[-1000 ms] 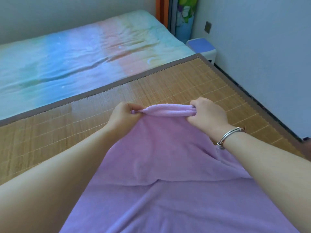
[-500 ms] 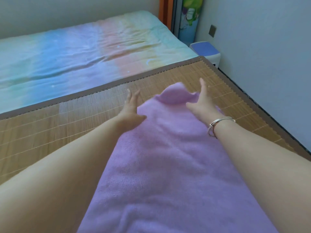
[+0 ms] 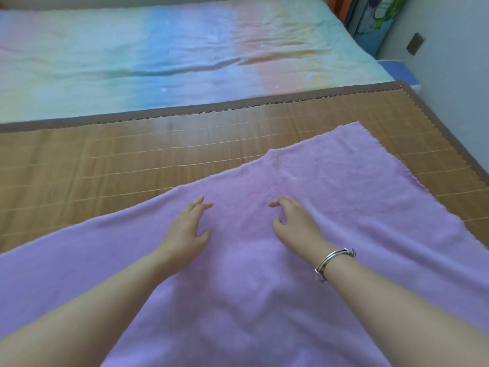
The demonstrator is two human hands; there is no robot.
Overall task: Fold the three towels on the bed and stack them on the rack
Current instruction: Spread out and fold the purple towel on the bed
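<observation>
A large lilac towel (image 3: pixel 330 192) lies spread flat over the bamboo mat (image 3: pixel 105 165) on the bed, its far edge running diagonally from the lower left to a corner at the upper right. My left hand (image 3: pixel 185 229) rests palm down on the towel's middle with fingers apart. My right hand (image 3: pixel 293 221), with a silver bangle on its wrist, hovers just over the towel with fingers loosely curled and nothing in them. No other towel and no rack are in view.
Beyond the mat lies a pastel rainbow sheet (image 3: pixel 158 56). A grey wall (image 3: pixel 455 62) runs close along the bed's right side, with a blue-topped stool (image 3: pixel 397 72) and a colourful panel (image 3: pixel 375 19) at the far right corner.
Both hands gripped the bunched towel edge, flung it forward and let go. The towel now lies spread wide on the mat, and my hands have drawn back onto its middle.
</observation>
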